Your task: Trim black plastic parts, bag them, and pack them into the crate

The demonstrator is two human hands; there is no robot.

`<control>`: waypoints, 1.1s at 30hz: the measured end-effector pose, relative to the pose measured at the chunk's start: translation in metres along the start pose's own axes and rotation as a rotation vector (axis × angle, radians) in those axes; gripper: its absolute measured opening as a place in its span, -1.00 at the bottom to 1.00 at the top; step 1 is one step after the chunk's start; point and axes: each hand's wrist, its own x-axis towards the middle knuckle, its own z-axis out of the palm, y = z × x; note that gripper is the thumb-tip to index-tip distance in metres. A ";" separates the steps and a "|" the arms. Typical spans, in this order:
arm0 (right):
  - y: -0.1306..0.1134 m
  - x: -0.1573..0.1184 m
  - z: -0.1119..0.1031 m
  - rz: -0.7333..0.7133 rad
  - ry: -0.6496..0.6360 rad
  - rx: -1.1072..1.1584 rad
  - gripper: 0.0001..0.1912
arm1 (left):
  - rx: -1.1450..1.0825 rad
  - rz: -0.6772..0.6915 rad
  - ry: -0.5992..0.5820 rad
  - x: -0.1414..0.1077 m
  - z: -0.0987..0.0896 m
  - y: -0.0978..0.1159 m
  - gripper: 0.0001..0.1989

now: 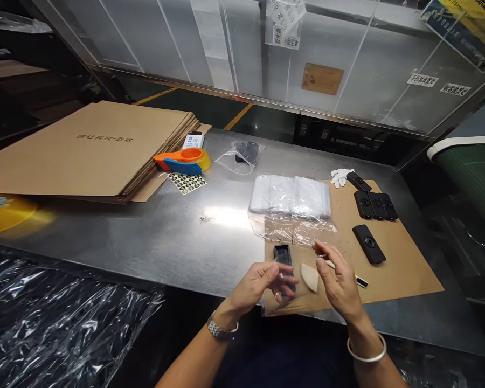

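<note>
My left hand (262, 283) hovers at the near edge of the cardboard sheet (404, 264), its fingers spread and smeared by motion. Behind those fingers lies a black, tray-like case (283, 253), partly covered by them. My right hand (340, 283) is raised to the right, thumb and fingers curved and apart. I make out nothing solid in either hand; small glints show at the fingertips, and I cannot tell whether thin clear film is there. Between the hands lies a pale, wedge-shaped piece (309, 277). A small dark-and-white strip (361, 282) pokes out beyond my right hand.
Clear plastic bags (289, 196) lie beyond my hands. Several black devices (375, 205) and a white glove (341, 177) are at the right; one device (369, 244) lies nearer. Leftward are a tape dispenser (184, 161), stickers (187, 182) and stacked cardboard (84, 151) on the metal table (165, 237).
</note>
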 end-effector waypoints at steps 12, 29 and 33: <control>-0.026 0.031 0.000 -0.131 -0.729 -0.086 -0.80 | 0.168 -0.342 -0.339 0.000 -0.005 0.008 -0.53; -0.026 0.002 0.026 -0.012 -0.398 -0.034 -0.75 | 0.062 0.086 0.360 -0.013 0.023 -0.004 -0.77; -0.021 0.005 0.025 0.171 -0.194 0.139 -0.70 | 0.096 0.251 0.600 -0.012 0.018 -0.007 -0.73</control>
